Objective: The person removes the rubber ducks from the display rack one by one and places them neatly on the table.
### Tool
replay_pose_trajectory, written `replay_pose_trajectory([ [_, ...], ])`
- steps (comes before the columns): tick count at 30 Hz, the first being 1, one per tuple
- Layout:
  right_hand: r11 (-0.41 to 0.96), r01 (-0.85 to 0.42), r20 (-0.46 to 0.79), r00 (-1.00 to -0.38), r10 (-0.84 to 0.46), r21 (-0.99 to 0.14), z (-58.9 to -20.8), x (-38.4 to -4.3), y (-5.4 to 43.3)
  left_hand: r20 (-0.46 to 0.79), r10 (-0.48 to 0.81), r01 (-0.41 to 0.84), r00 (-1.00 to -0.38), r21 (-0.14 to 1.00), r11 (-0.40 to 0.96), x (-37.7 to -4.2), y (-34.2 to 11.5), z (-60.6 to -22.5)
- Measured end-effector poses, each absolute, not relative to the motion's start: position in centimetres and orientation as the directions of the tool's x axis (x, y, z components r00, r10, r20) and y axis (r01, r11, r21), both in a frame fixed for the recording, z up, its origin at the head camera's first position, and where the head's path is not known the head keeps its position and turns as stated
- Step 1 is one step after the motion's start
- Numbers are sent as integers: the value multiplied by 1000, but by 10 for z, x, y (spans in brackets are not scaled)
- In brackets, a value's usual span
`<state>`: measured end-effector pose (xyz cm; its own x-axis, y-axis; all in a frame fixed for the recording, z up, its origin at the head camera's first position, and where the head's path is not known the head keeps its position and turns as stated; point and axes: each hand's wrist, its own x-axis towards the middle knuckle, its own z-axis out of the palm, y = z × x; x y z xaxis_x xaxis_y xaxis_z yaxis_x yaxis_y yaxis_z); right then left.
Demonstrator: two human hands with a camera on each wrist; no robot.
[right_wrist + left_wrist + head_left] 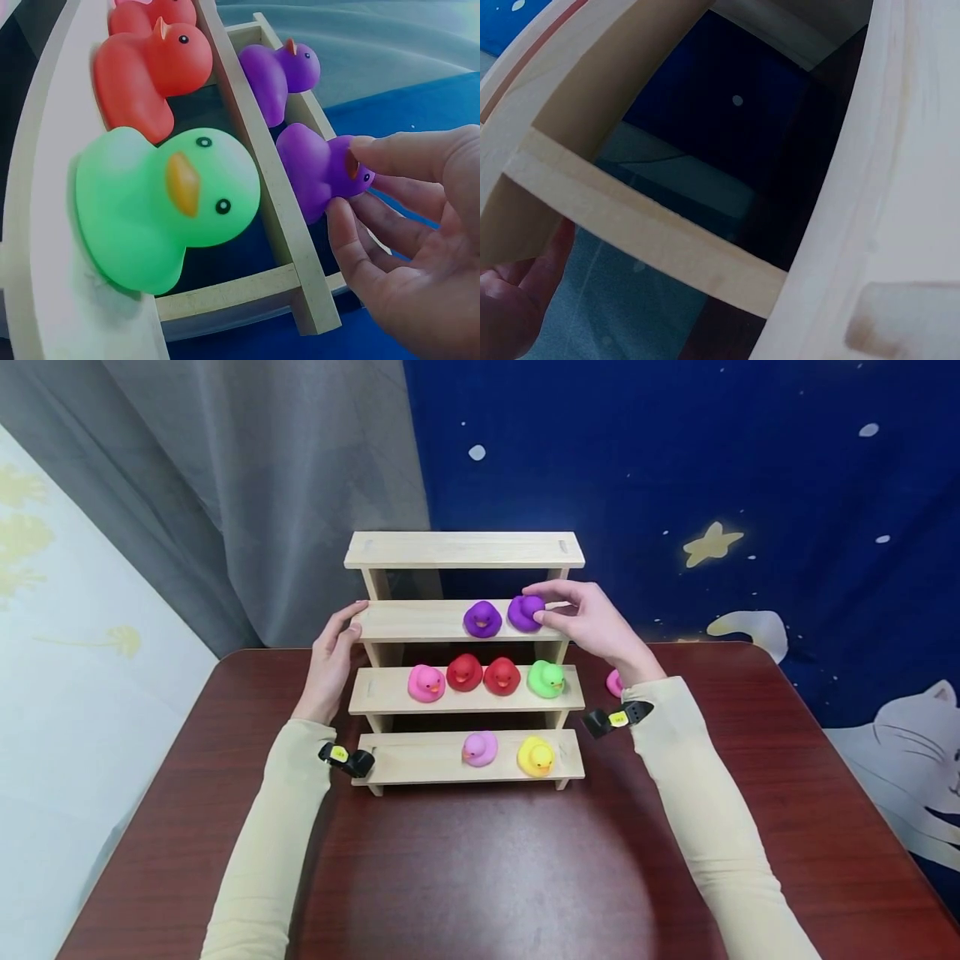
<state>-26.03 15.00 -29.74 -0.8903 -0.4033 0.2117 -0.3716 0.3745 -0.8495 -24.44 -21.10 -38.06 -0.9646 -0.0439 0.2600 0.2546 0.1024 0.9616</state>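
In the head view a tiered wooden stand (465, 550) faces me, with rubber ducks on its steps. My right hand (592, 620) pinches a purple rubber duck (524, 612) at the right end of the second step from the top. The right wrist view shows thumb and fingertips about the head of that purple duck (304, 161). Beside it sits another purple duck (482, 620), standing free. My left hand (330, 662) holds the left end of the same step. In the left wrist view, its fingers (551, 262) curl at the wooden side piece.
One step lower sit a pink duck (427, 683), two red ducks (502, 677) and a green duck (546, 679). The bottom step carries a lilac duck (480, 748) and a yellow duck (536, 757). A pink object (614, 683) shows beside my right wrist on the dark table (480, 868).
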Motion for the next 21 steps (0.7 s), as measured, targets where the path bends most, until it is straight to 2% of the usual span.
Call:
replay_pose_trajectory([
  [8, 365, -344, 214, -912, -351, -865, -297, -247, 158, 266, -53, 260, -963, 961, 92, -244, -209, -382],
  [21, 311, -407, 319, -900, -297, -859, -295, -233, 169, 267, -62, 260, -962, 960, 104, -245, -209, -381],
])
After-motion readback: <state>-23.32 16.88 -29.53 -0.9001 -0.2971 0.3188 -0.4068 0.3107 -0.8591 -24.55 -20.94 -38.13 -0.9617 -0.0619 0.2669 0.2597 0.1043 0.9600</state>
